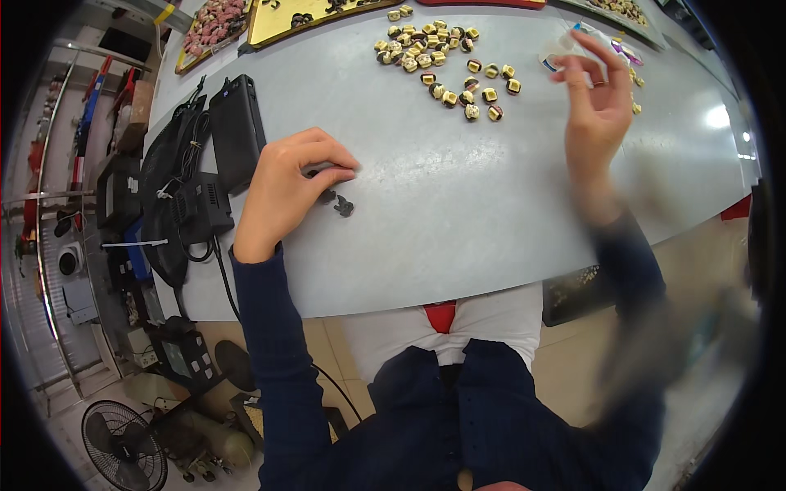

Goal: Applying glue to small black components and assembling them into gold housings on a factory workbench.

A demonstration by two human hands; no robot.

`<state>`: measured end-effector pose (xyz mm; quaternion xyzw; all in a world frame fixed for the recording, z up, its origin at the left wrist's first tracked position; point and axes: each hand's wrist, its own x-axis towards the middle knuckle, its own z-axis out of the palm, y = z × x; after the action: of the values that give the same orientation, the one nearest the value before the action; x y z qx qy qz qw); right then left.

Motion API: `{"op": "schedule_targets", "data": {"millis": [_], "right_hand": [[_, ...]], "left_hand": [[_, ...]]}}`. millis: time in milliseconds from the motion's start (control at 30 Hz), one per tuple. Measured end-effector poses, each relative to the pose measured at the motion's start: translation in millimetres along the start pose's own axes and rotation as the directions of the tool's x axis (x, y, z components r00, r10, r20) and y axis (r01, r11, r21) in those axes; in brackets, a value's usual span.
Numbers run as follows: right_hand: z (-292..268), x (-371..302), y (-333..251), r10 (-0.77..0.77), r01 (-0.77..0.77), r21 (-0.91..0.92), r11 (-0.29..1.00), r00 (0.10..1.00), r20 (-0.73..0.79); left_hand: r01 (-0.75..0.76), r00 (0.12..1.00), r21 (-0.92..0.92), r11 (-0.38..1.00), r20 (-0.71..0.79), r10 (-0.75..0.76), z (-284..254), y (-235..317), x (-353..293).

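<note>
My left hand (293,177) rests low over the grey table, thumb and fingertips pinched together. Whatever it holds, if anything, is hidden by the fingers. Right beside the thumb lie small dark grey pieces (344,206) of irregular shape, some of them partly under the hand. Raised above the right side of the table, my right hand (596,114) has its fingers apart and nothing visible in them. Behind its fingertips stands a white round container (553,56), partly covered by the hand. Many small yellow and dark blocky pieces (426,45) are scattered at the far middle.
Along the far edge sit a yellow tray (282,24) with dark pieces and a tray of pink pieces (214,29). A black box-shaped device (237,131) and a black adapter with cables (201,209) occupy the left side. A fan (123,446) stands at lower left.
</note>
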<state>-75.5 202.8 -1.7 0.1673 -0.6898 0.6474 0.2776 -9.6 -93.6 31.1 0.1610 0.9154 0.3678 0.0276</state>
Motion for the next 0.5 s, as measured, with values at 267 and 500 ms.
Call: {"op": "schedule_targets", "data": {"millis": [267, 500], "right_hand": [[-24.3, 17.2, 34.4, 0.033, -0.118, -0.399, 0.909, 0.976, -0.213], [-30.7, 24.1, 57.9, 0.223, -0.235, -0.513, 0.825, 0.971, -0.086]], "left_hand": [[-0.103, 0.993, -0.024, 0.994, -0.062, 0.102, 16.1, 9.7, 4.6], [-0.096, 0.984, 0.066, 0.993, -0.141, 0.104, 22.2, 8.6, 4.0]]}}
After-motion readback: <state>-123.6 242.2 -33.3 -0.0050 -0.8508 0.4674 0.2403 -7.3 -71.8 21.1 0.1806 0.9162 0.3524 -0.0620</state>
